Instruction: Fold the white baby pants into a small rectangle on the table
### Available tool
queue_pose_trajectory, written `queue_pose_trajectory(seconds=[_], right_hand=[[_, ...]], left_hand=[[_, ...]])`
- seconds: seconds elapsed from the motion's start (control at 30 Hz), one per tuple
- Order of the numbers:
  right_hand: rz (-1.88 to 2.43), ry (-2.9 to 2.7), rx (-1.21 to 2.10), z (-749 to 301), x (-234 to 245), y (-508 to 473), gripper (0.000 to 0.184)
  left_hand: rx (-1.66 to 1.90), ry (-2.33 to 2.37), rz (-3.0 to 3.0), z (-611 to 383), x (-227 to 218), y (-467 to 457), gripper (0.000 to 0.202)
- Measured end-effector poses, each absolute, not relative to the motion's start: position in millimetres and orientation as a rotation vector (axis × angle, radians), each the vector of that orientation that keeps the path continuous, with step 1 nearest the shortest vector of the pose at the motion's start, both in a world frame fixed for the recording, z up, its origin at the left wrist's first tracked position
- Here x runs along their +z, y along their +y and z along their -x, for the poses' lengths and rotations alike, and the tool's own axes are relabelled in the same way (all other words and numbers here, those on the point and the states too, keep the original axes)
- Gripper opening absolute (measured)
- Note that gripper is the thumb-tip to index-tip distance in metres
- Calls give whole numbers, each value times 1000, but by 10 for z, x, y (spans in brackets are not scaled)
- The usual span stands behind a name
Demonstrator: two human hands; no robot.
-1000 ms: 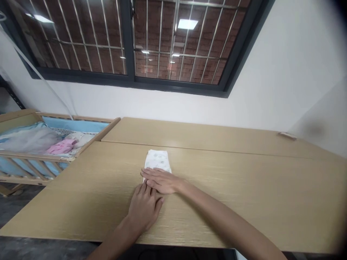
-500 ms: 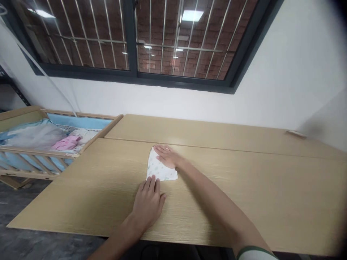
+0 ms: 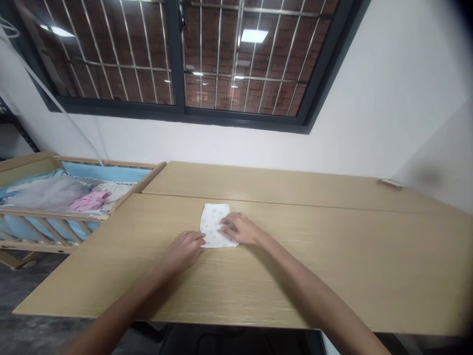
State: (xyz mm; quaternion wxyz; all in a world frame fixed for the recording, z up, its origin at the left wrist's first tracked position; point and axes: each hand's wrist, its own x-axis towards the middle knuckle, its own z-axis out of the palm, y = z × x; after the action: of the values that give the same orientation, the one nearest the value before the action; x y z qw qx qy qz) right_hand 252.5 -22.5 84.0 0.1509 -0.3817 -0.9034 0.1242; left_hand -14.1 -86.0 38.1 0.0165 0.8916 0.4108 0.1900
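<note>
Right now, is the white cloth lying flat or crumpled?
Flat: the white cloth lies smooth on the table, its visible edges nearly straight.

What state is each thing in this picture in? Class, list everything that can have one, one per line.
White patterned cloth: lying flat.
Bare left grip: fingers at the cloth's left edge.
Bare right grip: fingers curled at the cloth's right side.
Wooden, blue-lined crib: open-topped, holding rumpled fabrics.
Pink fabric piece in the crib: crumpled.
Dark-framed glass window: appears shut.
</note>
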Motion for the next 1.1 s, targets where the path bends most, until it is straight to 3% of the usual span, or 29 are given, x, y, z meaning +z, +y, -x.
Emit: queue_pose_trajectory(seconds=[0.13,0.17,0.3,0.47,0.63,0.73,0.97,1.1], right_hand=[[1074,-2729,528,-2701,879,-420,76],[1074,-2736,537,-2720,875,-436,78],[1105,-2578,641,-2692,868,-369,41],[1270,-2332,565,-2580,874,-95,34],[1350,-2173,479,-2499,718,251,25],[1386,-2013,469,-2458,539,431,16],[1481,-1743,433,-2455,226,593,35],[1378,-1752,88,-2372,277,474,41]], left_hand=[[570,1237,-2659,120,458,-744,29],[571,1249,-2574,109,514,-704,29],[689,1299,-2193,120,726,-508,36],[755,1181,-2063,145,752,-256,40],[866,1489,-2035,7,613,103,25],[926,1614,-1966,-113,501,279,28],[972,1835,-1977,-244,289,266,44],[1028,1791,-2132,-334,298,194,54]])
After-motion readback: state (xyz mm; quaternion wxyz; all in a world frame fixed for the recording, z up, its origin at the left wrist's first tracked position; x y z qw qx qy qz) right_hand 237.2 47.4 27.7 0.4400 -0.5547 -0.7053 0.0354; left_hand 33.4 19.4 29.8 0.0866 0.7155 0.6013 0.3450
